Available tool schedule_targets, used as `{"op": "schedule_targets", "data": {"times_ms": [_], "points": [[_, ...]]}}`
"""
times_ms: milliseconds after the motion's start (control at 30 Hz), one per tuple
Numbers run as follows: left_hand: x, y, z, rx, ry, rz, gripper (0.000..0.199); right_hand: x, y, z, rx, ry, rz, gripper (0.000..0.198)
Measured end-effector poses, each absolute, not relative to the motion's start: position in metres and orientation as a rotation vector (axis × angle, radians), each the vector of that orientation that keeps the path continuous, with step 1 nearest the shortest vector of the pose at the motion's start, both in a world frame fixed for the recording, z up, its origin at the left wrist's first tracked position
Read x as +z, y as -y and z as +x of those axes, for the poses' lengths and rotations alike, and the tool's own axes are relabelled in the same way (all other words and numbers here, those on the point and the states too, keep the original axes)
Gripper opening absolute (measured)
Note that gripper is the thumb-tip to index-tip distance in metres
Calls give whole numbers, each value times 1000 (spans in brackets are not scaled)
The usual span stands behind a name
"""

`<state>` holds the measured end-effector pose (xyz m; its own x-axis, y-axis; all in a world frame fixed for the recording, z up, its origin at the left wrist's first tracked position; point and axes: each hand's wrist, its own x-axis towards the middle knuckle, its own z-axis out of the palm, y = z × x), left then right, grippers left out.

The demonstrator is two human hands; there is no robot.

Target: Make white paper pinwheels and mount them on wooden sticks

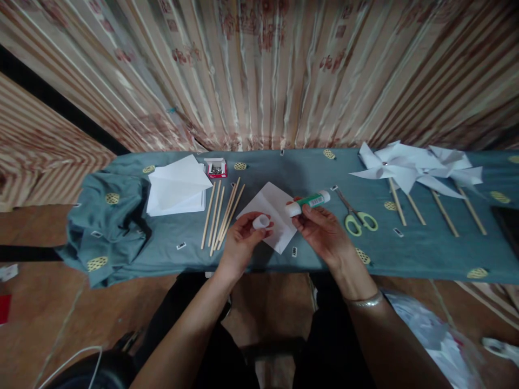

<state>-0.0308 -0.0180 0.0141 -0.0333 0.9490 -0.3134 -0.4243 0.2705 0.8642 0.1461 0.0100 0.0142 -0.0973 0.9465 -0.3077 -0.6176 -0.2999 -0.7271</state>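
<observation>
Between the fingers of my left hand [242, 237] is a white glue stick cap [260, 221], its hollow end showing. My right hand [318, 229] grips a green and white glue stick [312, 202], tilted with its white end toward the cap. The two pieces are apart. Beneath both hands a square sheet of white paper [279, 237] lies on the cloth, turned corner toward me, with a crease across it. Green-handled scissors [357, 219] rest just right of my right hand. Several wooden sticks [219, 216] lie left of my left hand.
A stack of white paper [176, 189] lies at the left, beside a small red and white box [217, 168] of metal pieces. Several white paper pinwheels [409, 167] on sticks lie at the right. The blue-green cloth [259, 265] covers the table and bunches at the left end.
</observation>
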Motion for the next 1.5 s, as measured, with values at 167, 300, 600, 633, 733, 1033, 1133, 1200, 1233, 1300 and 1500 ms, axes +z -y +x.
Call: {"op": "schedule_targets", "data": {"times_ms": [167, 300, 600, 633, 733, 1033, 1133, 1200, 1233, 1300, 1500], "points": [[6, 9, -39, 1206, -1078, 579, 25, 10, -10, 147, 1738, 504, -918, 29], [-7, -3, -46, 1187, -1298, 1259, 12, 0, -12, 148, 1561, 649, -1090, 30], [-14, -3, -45, 593, -1344, 2324, 33, -18, -25, 147, 1058, 1262, -1408, 30], [-13, -3, -43, 553, -1349, 2338, 34, -18, -27, 146, 1032, 1311, -1427, 32], [-12, -2, -42, 463, -1346, 2343, 34, -17, -33, 144, 1001, 1395, -1463, 36], [-16, -5, -51, 412, -1323, 2326, 34, -24, -36, 140, 928, 1608, -1538, 34], [-16, -5, -53, 413, -1321, 2320, 32, -24, -36, 137, 819, 1691, -1573, 29], [-15, -5, -53, 401, -1316, 2315, 32, -23, -36, 135, 719, 1758, -1590, 26], [-14, -4, -53, 395, -1312, 2313, 32, -22, -36, 134, 679, 1786, -1594, 26], [-13, -4, -53, 387, -1303, 2309, 32, -20, -36, 132, 628, 1824, -1598, 25], [-14, -3, -52, 399, -1309, 2316, 33, -20, -37, 130, 605, 1828, -1583, 23]]}}
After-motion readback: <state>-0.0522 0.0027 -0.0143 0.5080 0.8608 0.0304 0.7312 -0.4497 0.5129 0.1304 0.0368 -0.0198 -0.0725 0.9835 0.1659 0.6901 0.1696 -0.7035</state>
